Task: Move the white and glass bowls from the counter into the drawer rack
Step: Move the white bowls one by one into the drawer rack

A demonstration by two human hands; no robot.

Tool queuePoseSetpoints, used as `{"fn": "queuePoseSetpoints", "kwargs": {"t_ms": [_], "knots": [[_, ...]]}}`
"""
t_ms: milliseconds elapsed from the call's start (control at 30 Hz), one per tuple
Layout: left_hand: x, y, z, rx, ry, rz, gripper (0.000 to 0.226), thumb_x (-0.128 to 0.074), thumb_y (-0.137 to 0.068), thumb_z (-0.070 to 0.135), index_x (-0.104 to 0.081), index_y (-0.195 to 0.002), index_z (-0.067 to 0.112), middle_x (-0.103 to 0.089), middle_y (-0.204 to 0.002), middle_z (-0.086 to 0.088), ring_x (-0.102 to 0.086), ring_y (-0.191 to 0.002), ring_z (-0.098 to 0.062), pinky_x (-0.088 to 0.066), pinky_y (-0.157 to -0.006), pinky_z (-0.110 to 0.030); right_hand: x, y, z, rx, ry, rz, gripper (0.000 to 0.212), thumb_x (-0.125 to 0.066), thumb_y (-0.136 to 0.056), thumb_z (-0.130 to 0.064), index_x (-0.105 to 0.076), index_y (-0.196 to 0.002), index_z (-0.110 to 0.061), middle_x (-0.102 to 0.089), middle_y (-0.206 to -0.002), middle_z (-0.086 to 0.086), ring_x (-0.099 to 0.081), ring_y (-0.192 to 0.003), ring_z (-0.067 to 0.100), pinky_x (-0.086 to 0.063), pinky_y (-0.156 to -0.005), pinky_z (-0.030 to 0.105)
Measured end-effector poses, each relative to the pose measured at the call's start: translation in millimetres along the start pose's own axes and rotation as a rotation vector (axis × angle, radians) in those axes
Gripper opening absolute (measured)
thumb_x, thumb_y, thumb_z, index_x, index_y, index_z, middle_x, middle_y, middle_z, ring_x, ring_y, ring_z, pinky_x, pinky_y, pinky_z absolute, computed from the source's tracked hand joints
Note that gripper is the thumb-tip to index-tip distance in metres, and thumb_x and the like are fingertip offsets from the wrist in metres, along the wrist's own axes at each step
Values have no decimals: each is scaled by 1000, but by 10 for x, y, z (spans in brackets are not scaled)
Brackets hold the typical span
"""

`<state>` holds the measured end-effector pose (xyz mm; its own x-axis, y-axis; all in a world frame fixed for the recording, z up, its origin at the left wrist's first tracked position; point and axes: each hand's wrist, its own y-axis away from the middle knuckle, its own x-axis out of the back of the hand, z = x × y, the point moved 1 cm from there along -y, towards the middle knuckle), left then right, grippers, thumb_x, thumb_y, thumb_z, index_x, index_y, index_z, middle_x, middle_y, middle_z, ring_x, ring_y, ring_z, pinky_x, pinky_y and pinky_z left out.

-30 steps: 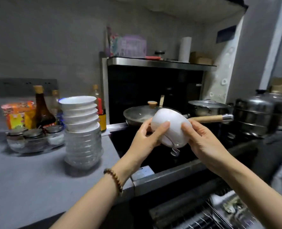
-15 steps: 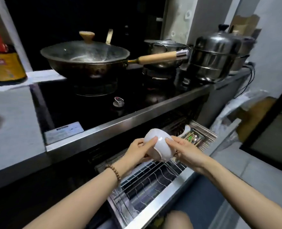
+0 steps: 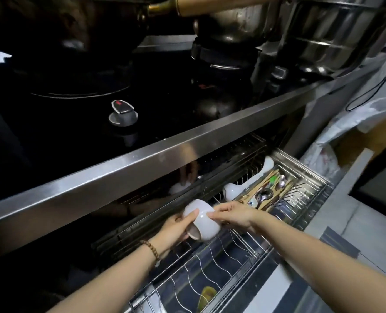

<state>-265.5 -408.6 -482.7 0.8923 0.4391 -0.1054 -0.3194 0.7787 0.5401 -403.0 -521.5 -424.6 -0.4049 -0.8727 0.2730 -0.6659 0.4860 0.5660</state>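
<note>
The steel-edged surface [image 3: 124,168] ran across the view above and beyond the fingers, carrying the black cooktop with its knob [image 3: 122,112], a wok whose wooden handle [image 3: 201,6] reached over the top edge, and steel pots [image 3: 336,35] to the far right. Below it the drawer rack [image 3: 212,263] stood pulled out, its wire dividers lying directly beneath the fingers. To the right of the fingers, in the same drawer, a cutlery tray [image 3: 275,188] held chopsticks and spoons, with a white ladle [image 3: 239,188] just beside it.

Both forearms reached forward from the lower edge. The left hand [image 3: 174,229], a beaded bracelet [image 3: 151,249] on its wrist, cupped the white bowl [image 3: 202,219] from the left, thumb across the bowl's outer wall. The right hand [image 3: 235,214] met it from the right, with its fingers [image 3: 214,213] pinching the bowl's upper side. So both sets of fingers were clamped on the bowl, which was tipped on its side with its foot ring towards the camera and lower left, held just above the rack wires near the drawer's back edge; whether it touched them could not be told.
</note>
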Motion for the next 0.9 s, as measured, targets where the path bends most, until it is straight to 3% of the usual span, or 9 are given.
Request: {"fn": "queuePoseSetpoints", "kwargs": {"t_ms": [100, 200, 267, 367, 467, 533, 633, 733, 900], "knots": [[22, -233, -128, 9, -9, 16, 31, -66, -80, 42, -56, -99, 20, -66, -89, 3, -63, -82, -11, -50, -80, -25, 34, -243, 99, -55, -9, -43, 24, -59, -91, -23, -58, -68, -24, -53, -71, -3, -48, -63, 5, -41, -54, 10], [46, -386, -218, -9, -83, 28, 59, -66, -80, 45, -43, -129, 22, -60, -116, -2, -60, -105, -16, -47, -97, -29, 78, -411, 175, -88, 6, -67, 19, -61, -90, -26, -62, -71, -24, -55, -76, 0, -49, -68, 11, -40, -65, 17], [52, -452, -240, -1, -120, 47, 74, -64, -80, 49, -34, -140, 19, -55, -131, -7, -57, -114, -19, -43, -101, -31, 103, -503, 228, -93, -4, -62, 20, -63, -88, -27, -62, -68, -25, -58, -68, -6, -50, -61, 7, -40, -58, 14], [39, -537, -242, 2, -213, 58, 78, -58, -81, 54, -28, -145, 19, -49, -141, -5, -51, -122, -19, -38, -93, -21, 123, -617, 308, -78, -96, -34, 17, -64, -88, -20, -64, -71, -24, -63, -52, -14, -55, -50, -2, -40, -48, 8], [13, -610, -236, 7, -260, 62, 77, -52, -85, 56, -23, -146, 21, -43, -145, -4, -45, -128, -19, -32, -87, -19, 132, -684, 391, -67, -168, -12, 6, -65, -87, -15, -67, -82, -18, -65, -50, -13, -56, -44, -5, -40, -44, 7], [4, -648, -241, 4, -268, 64, 75, -51, -86, 55, -24, -146, 20, -42, -145, -5, -45, -126, -18, -31, -86, -19, 122, -719, 432, -68, -188, 4, 6, -65, -87, -16, -69, -90, -13, -68, -63, -9, -59, -53, -1, -44, -51, 9], [-25, -696, -236, -5, -265, 84, 69, -53, -86, 52, -30, -143, 20, -49, -139, -4, -48, -104, -9, -37, -80, -16, 121, -764, 486, -77, -181, 36, 13, -66, -86, -20, -70, -95, -11, -65, -79, 2, -56, -64, 6, -45, -57, 13], [-58, -744, -240, -34, -254, 135, 58, -58, -84, 50, -44, -134, 23, -57, -122, 1, -50, -82, 0, -37, -54, -2, 139, -801, 536, -97, -200, 72, 25, -67, -85, -21, -70, -104, -6, -64, -86, 7, -55, -64, 6, -47, -56, 13], [-62, -772, -299, -36, -235, 201, 65, -64, -76, 56, -51, -130, 23, -62, -124, 1, -56, -93, -10, -41, -76, -18, 162, -829, 577, -118, -232, 60, 25, -68, -84, -22, -70, -105, -9, -64, -99, 11, -57, -83, 14, -51, -68, 16]]}}
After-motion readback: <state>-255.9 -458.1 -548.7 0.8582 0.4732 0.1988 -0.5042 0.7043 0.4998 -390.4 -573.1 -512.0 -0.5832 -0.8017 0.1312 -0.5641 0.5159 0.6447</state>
